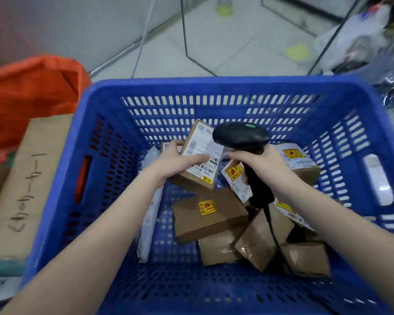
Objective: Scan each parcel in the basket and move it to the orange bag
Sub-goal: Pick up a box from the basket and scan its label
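Observation:
A blue slotted basket [114,94] fills the middle of the view, with several small cardboard parcels [208,214] lying in it. Inside the basket, my left hand [178,161] grips a small brown parcel with a white shipping label [204,153], tilted label-up. My right hand [263,165] holds a black handheld scanner [241,135], its head just above and right of that label and its cable trailing down over the boxes. The orange bag [32,92] sits outside the basket at the upper left.
A large cardboard box with handwriting [30,185] stands left of the basket below the orange bag. White poly mailers [149,208] lie along the basket's left inner side. Beyond it are tiled floor, metal rack legs [184,30], a tape roll [224,6] and a plastic bag [355,37].

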`<control>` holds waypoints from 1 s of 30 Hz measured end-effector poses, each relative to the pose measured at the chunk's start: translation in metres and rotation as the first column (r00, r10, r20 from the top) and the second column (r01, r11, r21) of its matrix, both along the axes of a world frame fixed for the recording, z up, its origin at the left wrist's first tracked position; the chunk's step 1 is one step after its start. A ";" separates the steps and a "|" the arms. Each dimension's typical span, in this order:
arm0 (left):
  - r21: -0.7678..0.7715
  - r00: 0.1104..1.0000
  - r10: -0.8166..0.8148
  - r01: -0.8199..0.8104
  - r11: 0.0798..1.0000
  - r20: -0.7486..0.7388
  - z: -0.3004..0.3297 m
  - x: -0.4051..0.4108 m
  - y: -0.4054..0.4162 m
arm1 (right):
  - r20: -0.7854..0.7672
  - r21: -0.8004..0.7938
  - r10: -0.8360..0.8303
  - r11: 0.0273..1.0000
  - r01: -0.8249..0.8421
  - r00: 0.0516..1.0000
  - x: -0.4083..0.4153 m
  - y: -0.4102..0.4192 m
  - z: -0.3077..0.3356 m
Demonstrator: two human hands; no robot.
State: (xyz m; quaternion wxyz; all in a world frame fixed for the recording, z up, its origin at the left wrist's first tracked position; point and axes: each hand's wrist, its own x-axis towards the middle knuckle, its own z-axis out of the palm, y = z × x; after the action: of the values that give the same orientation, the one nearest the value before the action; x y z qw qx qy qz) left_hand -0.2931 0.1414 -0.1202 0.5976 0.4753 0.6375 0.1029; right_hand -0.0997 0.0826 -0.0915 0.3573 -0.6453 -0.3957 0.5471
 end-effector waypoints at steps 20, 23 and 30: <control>0.577 0.949 -0.089 -0.108 0.810 0.303 0.301 -0.005 -0.104 | -0.110 0.527 -0.010 0.847 0.066 0.994 -0.009 -0.111 0.268; 0.639 0.954 0.007 -0.206 0.741 0.300 0.312 -0.007 -0.114 | -0.107 0.529 -0.047 0.843 0.097 0.993 -0.006 -0.122 0.275; 0.677 0.933 0.085 -0.314 0.665 0.350 0.323 -0.010 -0.133 | -0.101 0.505 -0.065 0.856 0.107 0.993 -0.004 -0.138 0.281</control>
State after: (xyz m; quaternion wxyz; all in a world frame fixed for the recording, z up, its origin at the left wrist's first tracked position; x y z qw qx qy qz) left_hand -0.3026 0.0084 0.2025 0.4326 0.5779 0.4993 0.4792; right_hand -0.1039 -0.0558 0.1898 0.5547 -0.5224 -0.4824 0.4320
